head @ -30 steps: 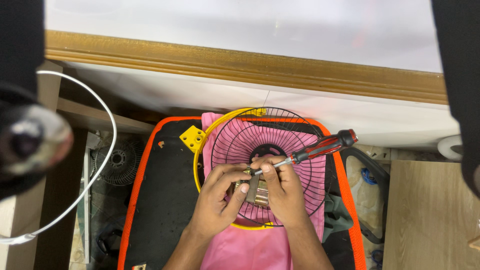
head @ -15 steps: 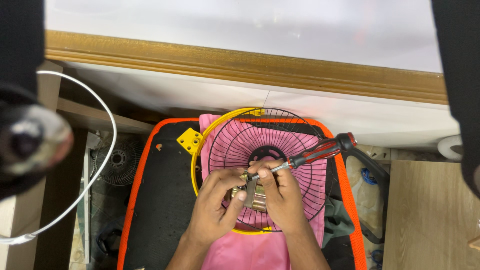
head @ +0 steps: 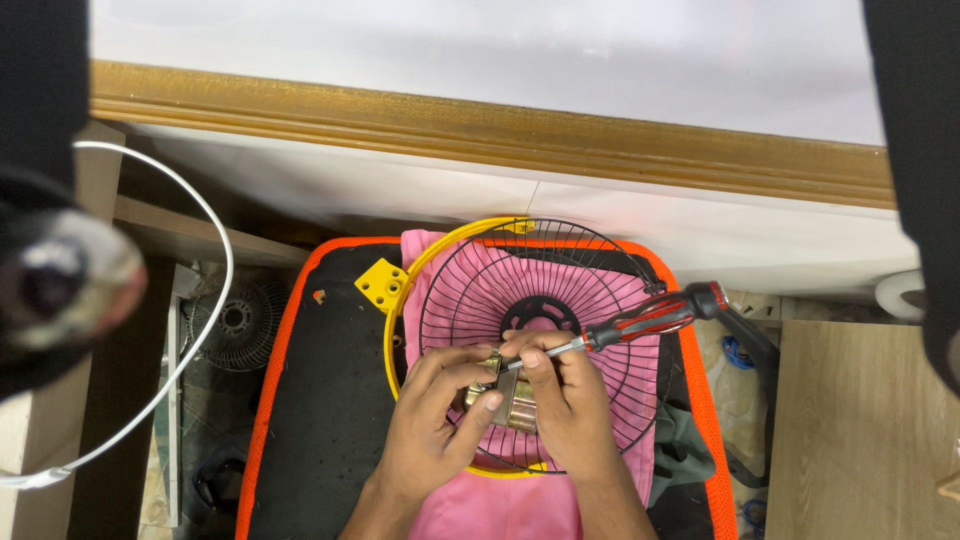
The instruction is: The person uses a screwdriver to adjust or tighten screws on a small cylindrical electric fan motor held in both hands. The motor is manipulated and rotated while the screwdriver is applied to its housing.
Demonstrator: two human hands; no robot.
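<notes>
A round black wire fan guard with a yellow rim lies on a pink cloth over a black mat with an orange edge. My left hand pinches a small brass-coloured metal part over the guard. My right hand holds a screwdriver with a red and black handle, its tip down at that part between my fingers. The handle points up and to the right. A yellow plastic bracket sits at the guard's upper left.
A wooden-edged white panel runs across the back. Another dark fan guard lies on the floor at left, beside a white cable loop. A light wooden board is at right. Dark blurred objects fill the left and right edges.
Both hands have shifted slightly over the guard; the left fingers closed in tighter on the metal part. The screwdriver stays at nearly the same angle.
</notes>
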